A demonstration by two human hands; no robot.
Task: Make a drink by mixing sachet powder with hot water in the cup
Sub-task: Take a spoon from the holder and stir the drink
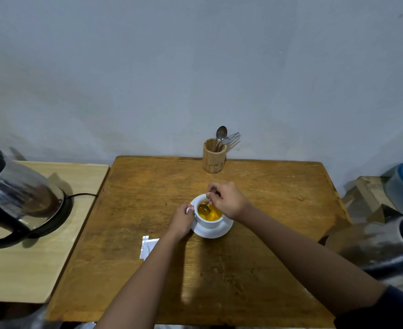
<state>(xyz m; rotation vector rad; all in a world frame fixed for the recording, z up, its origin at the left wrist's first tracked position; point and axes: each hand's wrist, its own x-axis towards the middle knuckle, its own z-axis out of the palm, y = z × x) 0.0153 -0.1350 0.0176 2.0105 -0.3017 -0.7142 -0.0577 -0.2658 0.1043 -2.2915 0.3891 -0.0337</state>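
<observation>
A kettle (17,198) stands on its base on the pale side table (29,257) at far left, and a white sachet (148,245) lies on the brown table (267,233) near the left forearm. The left hand (181,222) pinches the handle of the white cup (208,222), which sits on a saucer (216,231) mid-table and holds orange liquid. The right hand (229,200) pinches a spoon (205,208) dipped in the cup, with a wooden holder (213,157) of cutlery beyond.
</observation>
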